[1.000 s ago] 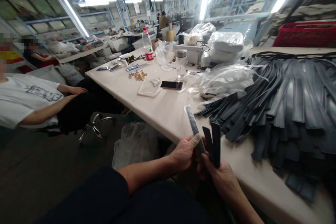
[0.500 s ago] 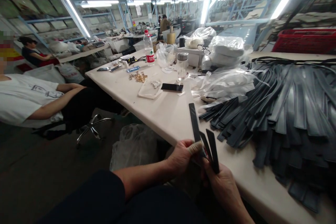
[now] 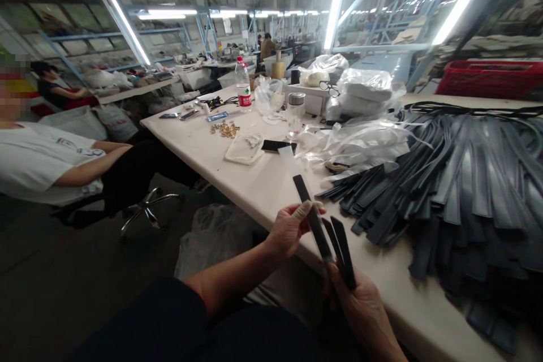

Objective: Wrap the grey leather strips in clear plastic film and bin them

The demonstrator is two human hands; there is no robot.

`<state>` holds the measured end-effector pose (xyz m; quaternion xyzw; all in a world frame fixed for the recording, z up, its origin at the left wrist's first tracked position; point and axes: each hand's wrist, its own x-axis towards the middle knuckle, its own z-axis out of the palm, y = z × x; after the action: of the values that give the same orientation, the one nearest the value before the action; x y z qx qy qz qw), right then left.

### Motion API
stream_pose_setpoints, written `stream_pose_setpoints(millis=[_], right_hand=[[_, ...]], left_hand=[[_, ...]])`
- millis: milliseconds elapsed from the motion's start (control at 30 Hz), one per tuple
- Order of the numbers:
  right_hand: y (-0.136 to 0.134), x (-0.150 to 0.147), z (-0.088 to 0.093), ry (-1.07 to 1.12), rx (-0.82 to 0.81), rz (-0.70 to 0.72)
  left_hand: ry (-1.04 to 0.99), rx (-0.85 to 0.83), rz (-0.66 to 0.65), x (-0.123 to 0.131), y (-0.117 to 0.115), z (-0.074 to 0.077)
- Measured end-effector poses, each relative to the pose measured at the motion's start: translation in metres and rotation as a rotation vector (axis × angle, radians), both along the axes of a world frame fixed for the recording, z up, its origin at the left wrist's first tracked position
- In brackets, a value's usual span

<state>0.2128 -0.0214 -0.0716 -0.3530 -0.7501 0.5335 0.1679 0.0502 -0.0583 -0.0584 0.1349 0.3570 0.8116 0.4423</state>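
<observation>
Hidden: the lower end of the flat black strip with a rounded tip (image 3: 321,239), which disappears into the right hand (image 3: 360,293); its full length cannot be determined. The right fingers lie mostly in shadow, and the left hand's (image 3: 288,229) fingertips are partly behind the strip. The heap of long, dark grey flat straps (image 3: 460,181), at two o'clock from the hands on the beige-covered table (image 3: 250,188), is cut off by the right edge, its lower part lost in darkness.

Condition of strip: straight, matte, no print legible, held over the table's near edge and pointing to eleven o'clock. A translucent whitish film strip (image 3: 289,162) projects beyond its tip.

Grip: left thumb and fingers pinch the strip near mid-length; the right thumb presses on its lower end. Two narrower black strips (image 3: 343,250) also rise from the right hand, slightly fanned, towards eleven o'clock.
</observation>
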Motion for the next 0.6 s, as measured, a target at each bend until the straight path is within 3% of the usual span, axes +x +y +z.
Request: stream_pose_setpoints(millis=[100,300,367,533,600], right_hand=[[0.001,-0.001,-0.001,-0.01,0.028,-0.004],[0.006,0.0,0.002,0.027,0.079,-0.041],[0.005,0.001,0.002,0.025,0.077,-0.047],[0.004,0.002,0.003,0.03,0.039,-0.034],[0.006,0.001,0.004,0.048,0.033,-0.042]], left_hand=[[0.018,-0.04,0.005,0.001,0.002,-0.002],[0.133,-0.147,-0.227,0.035,-0.016,-0.029],[0.113,-0.119,-0.251,0.03,-0.016,-0.026],[0.019,-0.034,-0.029,0.0,0.002,-0.002],[0.057,-0.072,-0.063,0.003,0.002,-0.002]])
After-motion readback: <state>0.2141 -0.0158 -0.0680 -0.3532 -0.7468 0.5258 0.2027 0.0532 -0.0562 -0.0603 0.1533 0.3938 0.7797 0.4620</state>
